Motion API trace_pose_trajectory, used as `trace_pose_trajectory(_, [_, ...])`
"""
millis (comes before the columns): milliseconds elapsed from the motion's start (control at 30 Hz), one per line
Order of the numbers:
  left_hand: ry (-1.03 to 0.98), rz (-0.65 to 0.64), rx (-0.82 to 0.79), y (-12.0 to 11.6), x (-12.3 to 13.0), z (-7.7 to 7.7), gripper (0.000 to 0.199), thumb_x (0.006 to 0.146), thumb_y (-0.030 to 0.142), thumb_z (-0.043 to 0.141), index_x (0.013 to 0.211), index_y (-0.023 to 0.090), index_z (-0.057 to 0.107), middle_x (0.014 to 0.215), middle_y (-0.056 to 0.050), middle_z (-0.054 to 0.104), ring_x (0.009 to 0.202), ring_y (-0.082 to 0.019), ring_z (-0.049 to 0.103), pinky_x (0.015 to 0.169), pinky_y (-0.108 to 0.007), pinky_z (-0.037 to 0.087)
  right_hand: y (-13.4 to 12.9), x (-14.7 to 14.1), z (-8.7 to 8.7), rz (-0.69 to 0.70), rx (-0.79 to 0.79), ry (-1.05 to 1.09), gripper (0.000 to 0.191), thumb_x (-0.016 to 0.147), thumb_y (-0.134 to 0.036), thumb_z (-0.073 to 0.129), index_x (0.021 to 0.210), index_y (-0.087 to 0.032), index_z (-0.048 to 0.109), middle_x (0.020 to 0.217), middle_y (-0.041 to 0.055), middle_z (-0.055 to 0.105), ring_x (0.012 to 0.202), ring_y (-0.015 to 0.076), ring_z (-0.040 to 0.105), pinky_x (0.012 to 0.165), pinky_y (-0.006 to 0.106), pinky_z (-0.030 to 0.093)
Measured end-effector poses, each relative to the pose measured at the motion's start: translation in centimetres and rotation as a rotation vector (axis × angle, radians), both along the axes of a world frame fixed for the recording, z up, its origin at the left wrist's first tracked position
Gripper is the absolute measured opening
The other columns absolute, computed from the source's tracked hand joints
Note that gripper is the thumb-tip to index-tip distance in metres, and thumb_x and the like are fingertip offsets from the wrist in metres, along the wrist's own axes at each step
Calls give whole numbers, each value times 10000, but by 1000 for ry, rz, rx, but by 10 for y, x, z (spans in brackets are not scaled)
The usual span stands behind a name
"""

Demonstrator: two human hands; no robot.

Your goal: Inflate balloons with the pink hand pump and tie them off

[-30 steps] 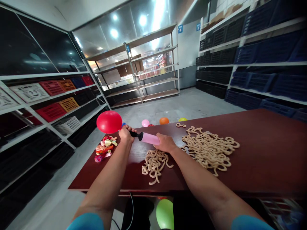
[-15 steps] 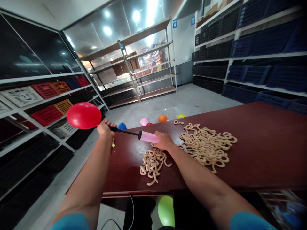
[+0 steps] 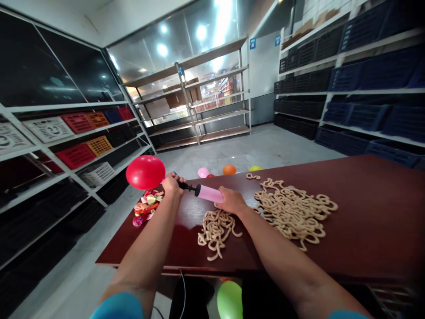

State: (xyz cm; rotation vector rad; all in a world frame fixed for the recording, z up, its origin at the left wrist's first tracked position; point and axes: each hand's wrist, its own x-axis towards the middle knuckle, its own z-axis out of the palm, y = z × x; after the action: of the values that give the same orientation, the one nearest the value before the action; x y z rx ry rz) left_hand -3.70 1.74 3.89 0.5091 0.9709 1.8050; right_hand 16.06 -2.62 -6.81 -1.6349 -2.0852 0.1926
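Note:
A pink and black balloon pump (image 3: 210, 194) slants above the brown table. My left hand (image 3: 172, 185) is closed around its black end, at the neck of an inflated red balloon (image 3: 145, 172). My fingers hide where the balloon's neck meets the pump. Around the far end of the pink barrel, my right hand (image 3: 230, 200) is closed. Just below that hand lies a small pile of beige, curled, rope-like pieces (image 3: 217, 230). A larger pile of the same pieces (image 3: 294, 210) spreads to the right. Uninflated balloons (image 3: 146, 208) lie in a heap beside my left forearm.
The brown table (image 3: 365, 212) reaches far to the right. Pink, orange (image 3: 229, 169) and yellow balloons show beyond its far edge, and a green balloon (image 3: 229, 299) is below the near edge. Shelves with crates (image 3: 76, 155) stand on both sides.
My left hand, with the red balloon, has moved right toward my right hand, so less of the pump's black rod shows. The uninflated balloons have come into sight as the view shifted.

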Motion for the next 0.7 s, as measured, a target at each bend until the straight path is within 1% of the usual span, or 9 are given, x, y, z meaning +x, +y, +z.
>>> trace_pose_trajectory(67, [25, 18, 40, 2, -20, 21, 148, 607, 79, 409, 628, 204, 333, 449, 68, 252, 332, -89, 319, 387, -234, 312, 1, 0, 1, 0, 3, 25, 414, 650, -404, 651, 990, -233, 488, 958, 34, 633, 861, 213, 597, 655, 269, 355])
trace_pose_trajectory(167, [59, 60, 81, 4, -48, 53, 161, 589, 68, 415, 626, 198, 327, 452, 71, 229, 327, -74, 280, 370, -217, 284, 2, 0, 2, -9, 13, 49, 410, 638, -384, 651, 984, -229, 493, 959, 35, 630, 865, 215, 595, 652, 268, 351])
trace_pose_trajectory(233, [81, 42, 97, 5, -59, 66, 150, 594, 72, 410, 626, 195, 331, 458, 72, 219, 327, -70, 267, 366, -211, 274, 2, -2, 1, -19, 18, 50, 393, 642, -367, 646, 975, -223, 496, 946, 38, 632, 855, 213, 597, 647, 267, 349])
trace_pose_trajectory(267, [90, 38, 104, 6, -62, 68, 144, 600, 75, 408, 628, 195, 333, 462, 73, 215, 327, -69, 262, 366, -210, 272, 2, -2, 0, -23, 16, 44, 382, 647, -362, 643, 970, -219, 497, 937, 40, 633, 848, 211, 597, 644, 267, 347])
trace_pose_trajectory(333, [97, 43, 105, 8, -61, 63, 137, 612, 83, 409, 629, 195, 332, 468, 75, 215, 330, -68, 264, 369, -210, 273, 2, -3, -1, -26, 8, 27, 364, 662, -369, 637, 960, -210, 501, 921, 48, 636, 836, 210, 598, 643, 268, 345])
trace_pose_trajectory(400, [83, 60, 82, 9, -52, 48, 137, 624, 95, 418, 628, 196, 325, 469, 77, 218, 334, -68, 272, 377, -209, 278, 1, -2, -2, -23, 5, 4, 366, 672, -395, 638, 956, -207, 502, 918, 53, 638, 837, 213, 599, 649, 271, 349])
trace_pose_trajectory(567, [6, 35, 16, 5, -8, 2, 137, 637, 102, 421, 624, 198, 324, 458, 77, 226, 333, -70, 285, 384, -208, 287, -2, 0, 0, -22, -19, -43, 420, 656, -423, 675, 974, -212, 500, 928, 59, 640, 860, 222, 602, 673, 273, 367])
trace_pose_trajectory(633, [-13, 26, 5, 0, 10, -10, 136, 640, 94, 413, 624, 199, 327, 456, 76, 232, 332, -73, 293, 385, -211, 291, -2, -1, 0, -30, -10, -55, 414, 665, -427, 669, 973, -212, 496, 943, 63, 639, 862, 224, 602, 679, 277, 371])
trace_pose_trajectory(700, [-21, 12, 4, -4, 23, -18, 143, 641, 87, 407, 619, 199, 321, 453, 76, 231, 331, -73, 297, 388, -214, 296, -2, -1, -1, -31, 4, -60, 406, 674, -439, 657, 970, -214, 493, 954, 64, 636, 863, 226, 601, 679, 281, 370])
